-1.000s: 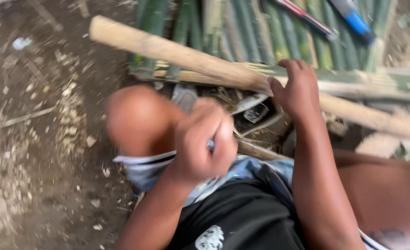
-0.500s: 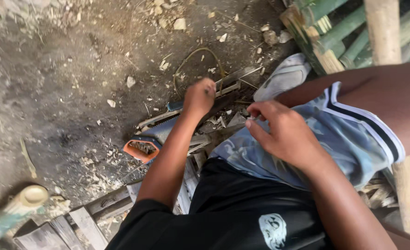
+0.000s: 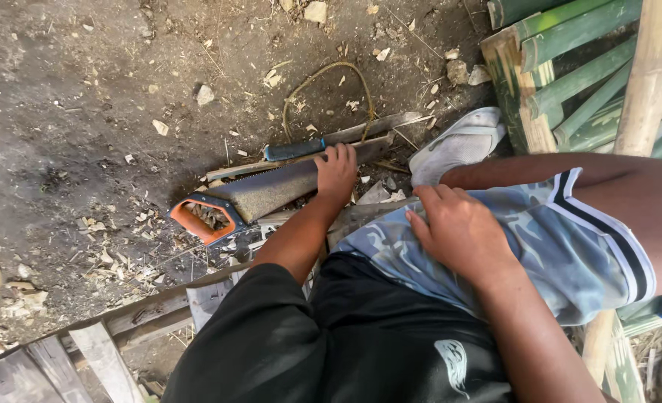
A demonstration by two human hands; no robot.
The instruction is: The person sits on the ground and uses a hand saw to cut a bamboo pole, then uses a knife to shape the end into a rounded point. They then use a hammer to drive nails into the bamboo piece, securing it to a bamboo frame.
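Observation:
A hand saw [image 3: 267, 192] with an orange and black handle lies on the dirt among wood chips. My left hand [image 3: 336, 173] reaches down to the far end of its blade, fingers curled over the blade's back edge. Just beyond the fingertips lies a blue-handled tool [image 3: 293, 150] with a long flat blade. My right hand [image 3: 461, 231] rests flat on my blue camouflage shorts [image 3: 570, 246] over the thigh, holding nothing.
A grey shoe [image 3: 458, 143] sits on the ground right of the saw. A frame of green bamboo slats [image 3: 562, 67] and a pale bamboo pole [image 3: 648, 75] stand at the upper right. A looped cord [image 3: 329, 72] lies beyond the tools. Weathered planks [image 3: 107, 339] are at the lower left.
My view swung from the bamboo frame down to the ground. My left hand went down onto the saw blade, and my right hand left the bamboo pole and settled on my thigh.

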